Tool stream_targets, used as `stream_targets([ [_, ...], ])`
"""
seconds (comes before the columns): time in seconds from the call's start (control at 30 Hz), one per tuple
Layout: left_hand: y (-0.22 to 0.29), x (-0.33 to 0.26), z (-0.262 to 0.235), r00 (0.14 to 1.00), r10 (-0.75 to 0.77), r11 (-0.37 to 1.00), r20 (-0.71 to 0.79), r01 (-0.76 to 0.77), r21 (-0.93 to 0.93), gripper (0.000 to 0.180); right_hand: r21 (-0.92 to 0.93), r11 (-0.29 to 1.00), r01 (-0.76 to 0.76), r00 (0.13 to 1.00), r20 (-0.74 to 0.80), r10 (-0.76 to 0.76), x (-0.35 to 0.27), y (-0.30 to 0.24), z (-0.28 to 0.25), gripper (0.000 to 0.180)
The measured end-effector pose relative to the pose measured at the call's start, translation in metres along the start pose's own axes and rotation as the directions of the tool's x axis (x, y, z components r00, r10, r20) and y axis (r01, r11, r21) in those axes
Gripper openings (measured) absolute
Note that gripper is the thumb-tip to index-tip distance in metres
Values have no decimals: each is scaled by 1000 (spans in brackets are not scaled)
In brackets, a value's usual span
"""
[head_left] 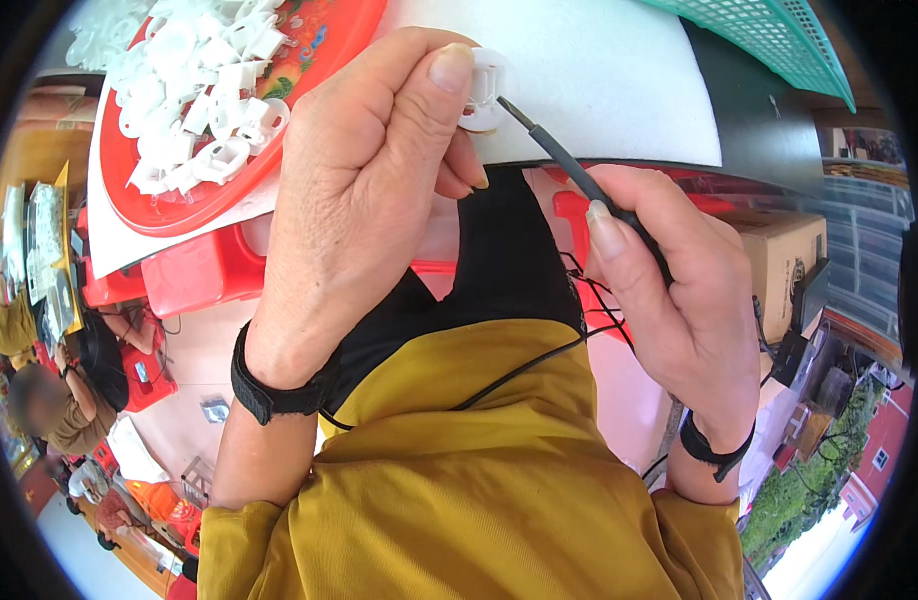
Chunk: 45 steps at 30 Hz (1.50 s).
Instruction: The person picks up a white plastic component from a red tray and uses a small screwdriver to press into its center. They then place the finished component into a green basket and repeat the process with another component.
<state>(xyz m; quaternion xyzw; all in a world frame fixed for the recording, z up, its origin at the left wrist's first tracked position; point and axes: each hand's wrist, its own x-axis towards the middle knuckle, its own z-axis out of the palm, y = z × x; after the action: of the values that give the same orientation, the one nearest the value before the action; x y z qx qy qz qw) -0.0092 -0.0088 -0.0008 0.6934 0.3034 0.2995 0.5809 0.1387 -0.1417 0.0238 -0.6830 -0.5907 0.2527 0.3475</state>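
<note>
My left hand (364, 165) pinches a small round white plastic part (492, 88) between thumb and fingers, above the near edge of the white table sheet. The part has a raised frame at its middle. In my right hand (674, 270) is a slim dark-handled tool (557, 150) with a narrow metal tip, which points at the part's right side. Whether the tip touches the part, I cannot tell. On the left, a red tray (204, 215) with a printed pattern bears a heap of similar white plastic parts (194, 90).
A green mesh basket (769, 40) stands at the far right of the table. Below the table edge are red stools (204, 272), and a cardboard box (779, 265) is on the right. A black cable (509, 375) runs across my lap between my wrist straps. Other people sit at the left.
</note>
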Motion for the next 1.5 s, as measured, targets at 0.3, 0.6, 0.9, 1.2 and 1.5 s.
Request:
stream_targets([
  [0.3, -1, 0, 0, 1000, 17, 999, 7, -17, 32, 34, -52, 998, 25, 1000, 19, -24, 3, 0, 1, 22],
  [0.6, -3, 0, -1, 1000, 31, 999, 5, -31, 43, 34, -158, 986, 57, 998, 29, -53, 5, -9, 2, 22],
  [0.9, -3, 0, -3, 999, 35, 997, 15, -36, 70, 32, -313, 950, 20, 999, 30, -11, 3, -18, 6, 23],
  [1.2, -3, 0, -1, 999, 43, 995, 13, -44, 90, 31, -301, 953, 22, 997, 79, 2, -2, -24, 7, 25],
  [1.5, -1, 1, -1, 999, 34, 993, 10, -35, 113, 32, -255, 966, -39, 993, 98, 66, -1, -30, 22, 27],
])
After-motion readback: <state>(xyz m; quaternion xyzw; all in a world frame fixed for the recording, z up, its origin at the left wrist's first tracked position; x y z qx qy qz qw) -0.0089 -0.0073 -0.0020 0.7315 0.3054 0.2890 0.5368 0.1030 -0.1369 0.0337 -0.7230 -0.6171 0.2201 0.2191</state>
